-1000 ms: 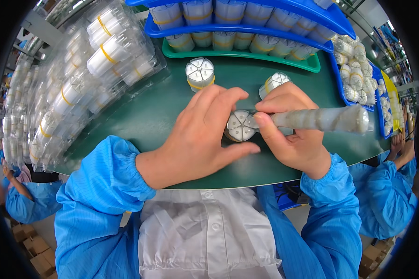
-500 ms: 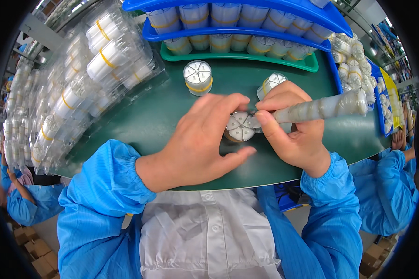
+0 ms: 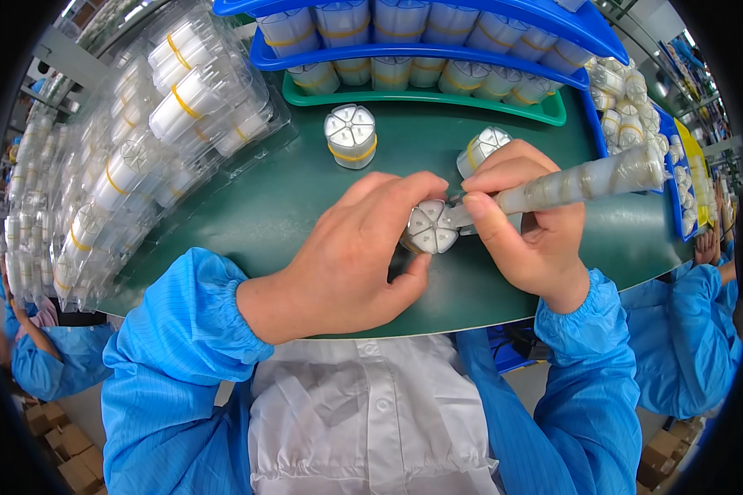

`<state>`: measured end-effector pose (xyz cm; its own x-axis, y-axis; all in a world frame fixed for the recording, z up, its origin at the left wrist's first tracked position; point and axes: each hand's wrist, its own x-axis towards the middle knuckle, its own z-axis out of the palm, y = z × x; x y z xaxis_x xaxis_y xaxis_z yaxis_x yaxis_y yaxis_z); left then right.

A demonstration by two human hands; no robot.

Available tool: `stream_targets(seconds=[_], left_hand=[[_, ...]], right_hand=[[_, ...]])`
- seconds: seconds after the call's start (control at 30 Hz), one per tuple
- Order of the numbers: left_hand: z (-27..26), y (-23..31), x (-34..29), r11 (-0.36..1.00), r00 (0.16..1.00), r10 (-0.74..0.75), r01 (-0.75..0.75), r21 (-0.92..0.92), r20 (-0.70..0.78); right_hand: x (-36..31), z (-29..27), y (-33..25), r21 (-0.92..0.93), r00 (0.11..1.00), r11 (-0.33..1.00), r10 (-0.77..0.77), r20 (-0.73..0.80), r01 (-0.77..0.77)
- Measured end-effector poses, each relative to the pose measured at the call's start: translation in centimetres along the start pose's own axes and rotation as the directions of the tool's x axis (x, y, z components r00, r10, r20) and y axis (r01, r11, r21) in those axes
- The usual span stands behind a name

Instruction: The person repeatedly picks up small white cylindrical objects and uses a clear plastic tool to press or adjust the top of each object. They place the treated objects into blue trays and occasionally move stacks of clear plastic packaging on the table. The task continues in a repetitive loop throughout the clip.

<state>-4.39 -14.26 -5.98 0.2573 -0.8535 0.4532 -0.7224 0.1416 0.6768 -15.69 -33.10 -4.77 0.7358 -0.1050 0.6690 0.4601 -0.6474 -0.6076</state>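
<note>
"One big green table point(image 3: 248, 214) fills the middle, right? What's the pile on the left?"

"Yeah, clear plastic packs point(image 3: 274, 136) loaded with white bundles. Along the far side a blue tray point(image 3: 268, 59) sits above a green tray point(image 3: 437, 97), more bundles in both"

"ok, and the hands?"

"Right hand point(image 3: 528, 231) has a tool with a wrapped handle point(image 3: 586, 180) pinched pen-style, close to its thin end. Left hand point(image 3: 355, 256) is curled round a wedge-topped bundle point(image 3: 433, 227), fingers on the far side, thumb on the near side, so I'd call that a snug hold. Two loose ones stand further back, a left spare point(image 3: 351, 136) and a right spare point(image 3: 483, 150)"

"So how do tool and bundle line up?"

"The held bundle is left of the right hand's pinch, and the left hand is the nearer one since it's already round it. It's roughly upright, segmented top facing up. The tool lies across that, handle rising out to the right, narrow metal tip point(image 3: 464, 216) pointing left at the top's right edge. Touching or just above it, can't tell"
</note>
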Motion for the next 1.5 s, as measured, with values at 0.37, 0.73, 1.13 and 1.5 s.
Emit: stream_targets(seconds=[0.37,0.73,1.13,1.5], left_hand=[[-2.0,1.8,-0.4,0.988,0.999,-0.051,0.052,0.143,-0.007],[-6.1,0.1,2.0,0.756,0.984,-0.152,0.176,0.63,-0.092],[-13.6,2.7,2.7,0.786,0.972,-0.032,0.168,0.595,-0.232],[-28.9,-8.9,12.9,-0.01,0.896,-0.366,0.268,0.963,-0.253]], right_hand=[[0.1,-0.8,-0.1,-0.045,0.994,0.999,-0.028,-0.102,0.023],[0.0,0.2,-0.4,-0.109,0.996,0.994,-0.033,-0.081,0.024],[-0.4,0.3,-0.3,-0.137,0.999,0.991,-0.003,-0.044,-0.003],[0.0,0.6,-0.2,-0.138,0.999,0.99,-0.017,-0.049,0.01]])
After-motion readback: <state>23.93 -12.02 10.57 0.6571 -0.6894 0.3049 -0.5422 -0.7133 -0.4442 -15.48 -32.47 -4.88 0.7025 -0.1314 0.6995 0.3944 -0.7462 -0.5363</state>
